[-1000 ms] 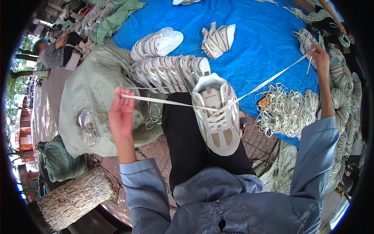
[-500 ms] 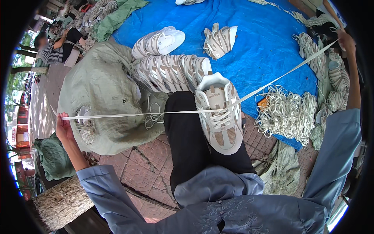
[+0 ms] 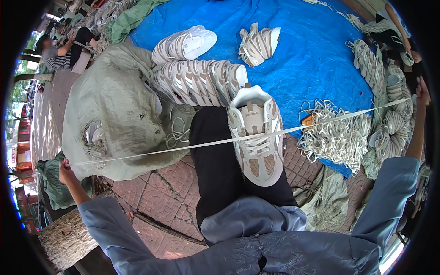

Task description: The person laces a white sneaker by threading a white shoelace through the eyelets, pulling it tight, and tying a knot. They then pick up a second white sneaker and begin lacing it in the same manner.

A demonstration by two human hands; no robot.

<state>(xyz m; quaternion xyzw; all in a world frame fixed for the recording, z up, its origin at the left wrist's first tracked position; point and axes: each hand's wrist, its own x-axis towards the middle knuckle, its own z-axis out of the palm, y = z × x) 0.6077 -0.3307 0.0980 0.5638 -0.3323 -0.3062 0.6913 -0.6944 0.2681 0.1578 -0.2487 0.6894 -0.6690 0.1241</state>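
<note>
A single beige-and-white sneaker rests on my black-trousered knees, toe toward me. Some lacing shows across its front. Across it stretches a long flat white shoelace, pulled taut between my widely spread arms. At the far left, my left hand pinches one end with closed fingers. My right hand, out at the right edge, is closed on the other end. The lace slants up to the right, passing over the shoe's eyelet area.
A blue tarp lies ahead, with stacked sneakers on it and a heap of white laces at right. A grey-green sack bulges at left, near a log. Another person sits far left; another's hand shows upper right.
My left hand has dropped slightly and moved outward. My right hand has come down and outward, so the lace now slopes less steeply and lies straighter across the shoe.
</note>
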